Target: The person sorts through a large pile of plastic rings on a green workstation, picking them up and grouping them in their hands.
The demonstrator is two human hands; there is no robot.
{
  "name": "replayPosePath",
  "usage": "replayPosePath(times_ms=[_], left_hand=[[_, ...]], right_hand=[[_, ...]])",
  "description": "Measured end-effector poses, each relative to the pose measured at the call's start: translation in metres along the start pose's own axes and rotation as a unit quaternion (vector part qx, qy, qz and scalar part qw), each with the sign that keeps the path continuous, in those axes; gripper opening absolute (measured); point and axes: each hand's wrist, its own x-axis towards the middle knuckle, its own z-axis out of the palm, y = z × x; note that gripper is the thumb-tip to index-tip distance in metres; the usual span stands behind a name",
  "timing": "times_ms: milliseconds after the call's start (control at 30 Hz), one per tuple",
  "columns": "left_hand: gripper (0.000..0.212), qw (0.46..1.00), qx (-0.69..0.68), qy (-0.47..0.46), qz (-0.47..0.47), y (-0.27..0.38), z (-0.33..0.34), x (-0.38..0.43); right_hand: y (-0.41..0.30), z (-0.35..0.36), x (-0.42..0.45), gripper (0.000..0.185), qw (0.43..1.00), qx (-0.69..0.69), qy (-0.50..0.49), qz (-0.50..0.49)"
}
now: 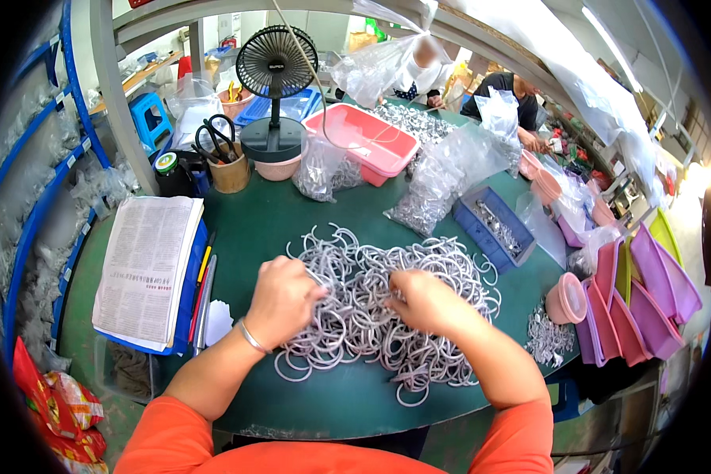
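Note:
A broad heap of silvery, C-shaped open metal rings (355, 335) lies on the green tabletop in front of me. My left hand (287, 299), with a metal bangle (253, 336) on its wrist, is at the heap's left side. Its fingers are curled, and whether a ring is between them is hidden. Toward the middle right, my right hand (426, 299) bends its fingertips down onto the rings; its grip is also hidden. One loose ring (412, 395) sticks out at the heap's near edge.
Newspapers (148, 266) top a blue tray at left. Behind are a desk fan (277, 65), a pink basin (385, 142) and bagged metal parts (432, 189). A blue bin (493, 225), small parts (548, 338) and stacked plastic trays (634, 296) stand right. Two people sit across the table.

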Motion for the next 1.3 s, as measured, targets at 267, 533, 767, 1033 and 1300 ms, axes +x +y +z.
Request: replayPosePath(times_ms=[267, 533, 767, 1033, 1300], left_hand=[[0.019, 0.987, -0.130, 0.010, 0.088, 0.026, 0.017, 0.020], [0.022, 0.958, -0.247, 0.021, -0.144, -0.037, 0.018, -0.029], [0.022, 0.990, -0.072, 0.111, 0.056, 0.009, -0.018, 0.011], [0.025, 0.978, -0.093, 0.006, 0.186, 0.034, 0.003, 0.039], [0.023, 0.992, 0.011, -0.042, 0.117, -0.017, -0.004, 0.036]], right_hand=[[0.001, 0.006, -0.022, 0.016, 0.990, -0.121, 0.077, 0.001], [0.003, 0.008, -0.027, 0.013, 0.986, -0.053, 0.159, 0.010], [-0.010, -0.024, -0.030, 0.007, 0.911, 0.273, 0.308, -0.016], [0.007, -0.007, -0.066, 0.007, 0.947, 0.196, 0.254, 0.033], [0.004, 0.007, -0.090, 0.010, 0.971, 0.165, 0.170, 0.027]])
